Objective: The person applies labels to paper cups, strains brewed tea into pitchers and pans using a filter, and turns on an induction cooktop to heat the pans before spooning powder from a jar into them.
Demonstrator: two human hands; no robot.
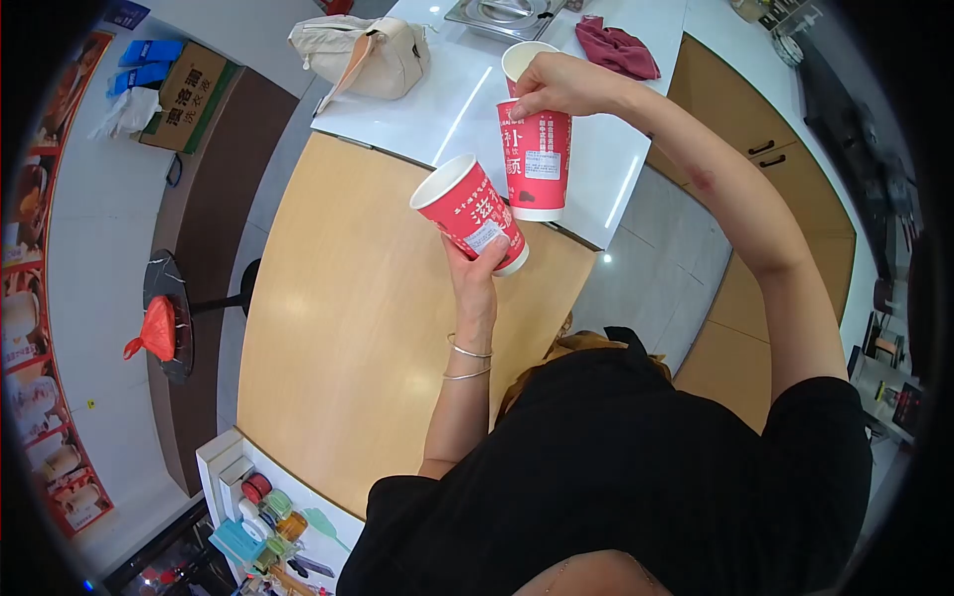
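My left hand (479, 260), with thin bangles on its wrist, is closed around the lower part of a red paper cup (465, 204). The cup leans to the left, and its white inside shows at the top. My right hand (550, 87) reaches across the counter and pinches the rim of a second red paper cup (534, 179), which looks upright. This one has printed lettering and a white label. Just behind my right hand stands another paper cup (525, 58), partly covered by the fingers.
On the white counter (447, 119) are a cream bag (373, 60), a maroon cloth (616, 48) and a metal container (505, 14). A wooden surface (338, 328) adjoins it. A small round table (167, 288) bears a red plastic bag (156, 331).
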